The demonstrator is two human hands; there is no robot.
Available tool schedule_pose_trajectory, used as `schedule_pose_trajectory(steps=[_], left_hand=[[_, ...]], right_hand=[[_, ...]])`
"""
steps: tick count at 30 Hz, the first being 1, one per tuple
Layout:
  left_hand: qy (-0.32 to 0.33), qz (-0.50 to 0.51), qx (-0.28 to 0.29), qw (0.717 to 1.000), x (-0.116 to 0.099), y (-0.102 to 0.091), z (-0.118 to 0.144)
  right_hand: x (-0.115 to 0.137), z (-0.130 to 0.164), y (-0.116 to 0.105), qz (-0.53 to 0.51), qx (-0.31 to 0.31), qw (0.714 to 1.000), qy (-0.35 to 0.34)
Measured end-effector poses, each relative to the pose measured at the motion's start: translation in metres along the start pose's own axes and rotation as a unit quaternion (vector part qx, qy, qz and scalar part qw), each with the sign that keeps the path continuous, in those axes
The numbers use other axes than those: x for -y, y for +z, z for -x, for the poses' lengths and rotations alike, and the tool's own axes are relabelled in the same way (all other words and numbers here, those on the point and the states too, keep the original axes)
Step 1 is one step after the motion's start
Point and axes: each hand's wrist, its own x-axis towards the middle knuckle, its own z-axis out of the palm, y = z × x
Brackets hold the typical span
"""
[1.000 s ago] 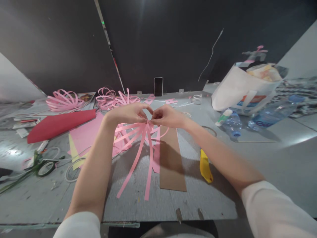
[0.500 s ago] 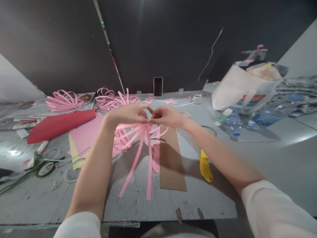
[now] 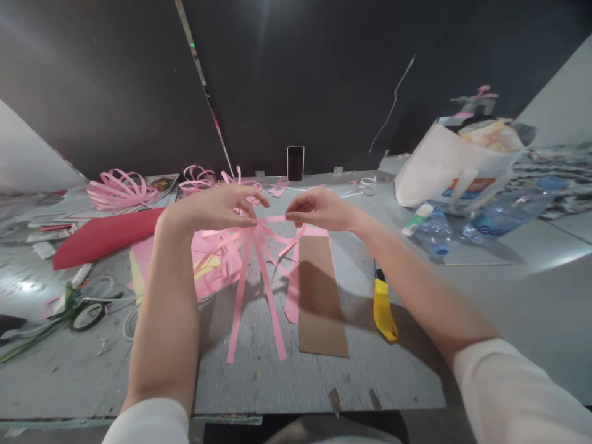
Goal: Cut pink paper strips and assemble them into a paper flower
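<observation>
A cluster of pink paper strips [image 3: 241, 290] fans out from one joined point, raised above the table, its long ends hanging toward me. My left hand [image 3: 217, 208] pinches that joined point between thumb and fingers. To its right, my right hand [image 3: 319, 211] is closed on the end of one pink strip [image 3: 272, 219] that stretches between the two hands. Below the right hand lies a brown cardboard piece [image 3: 322, 296], with pink paper [image 3: 292, 296] along its left edge.
A yellow cutter [image 3: 384, 311] lies right of the cardboard. Leftward are red paper [image 3: 108, 233], green tape [image 3: 87, 316] and looped pink strips [image 3: 121, 190]. A phone [image 3: 295, 163] leans on the back wall. A white bag [image 3: 444, 163], glue stick [image 3: 417, 219] and bottles [image 3: 435, 233] stand right.
My hands have moved apart, the left one leftward with the strip cluster. One strip now spans between them, and the hanging ends have swung slightly.
</observation>
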Motion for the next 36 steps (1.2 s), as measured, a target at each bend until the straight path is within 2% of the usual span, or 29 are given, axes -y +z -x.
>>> schedule_pose_trajectory(steps=[3, 6, 9, 13, 17, 20, 23, 28, 36], left_hand=[[-0.014, -0.012, 0.008, 1.000, 0.002, -0.003, 0.005], [-0.034, -0.020, 0.026, 0.999, 0.010, -0.003, 0.003], [-0.058, -0.023, 0.033, 0.997, 0.028, 0.000, -0.006], [-0.100, -0.040, 0.054, 0.993, 0.061, 0.009, -0.022], [-0.181, -0.093, 0.100, 0.974, 0.090, 0.018, -0.032], [-0.250, -0.115, 0.111, 0.955, 0.109, 0.023, -0.034], [-0.294, -0.096, 0.133, 0.942, 0.127, 0.028, -0.035], [-0.293, -0.069, 0.149, 0.942, 0.143, 0.034, -0.040], [-0.265, -0.088, 0.143, 0.949, 0.144, 0.039, -0.043]], right_hand=[[0.003, 0.005, -0.009, 0.040, 0.002, 0.999, -0.007], [-0.001, 0.006, -0.016, 0.085, -0.027, 0.996, -0.004], [-0.021, 0.000, -0.015, 0.129, -0.059, 0.990, 0.026], [-0.060, -0.016, 0.004, 0.225, -0.111, 0.968, -0.006], [-0.078, -0.022, 0.020, 0.246, -0.060, 0.967, -0.002], [-0.075, -0.021, 0.021, 0.248, -0.050, 0.967, -0.002], [-0.070, -0.019, 0.018, 0.247, -0.051, 0.968, 0.004], [-0.069, -0.019, 0.014, 0.242, -0.052, 0.969, 0.014], [-0.067, -0.019, 0.012, 0.246, -0.059, 0.967, 0.015]])
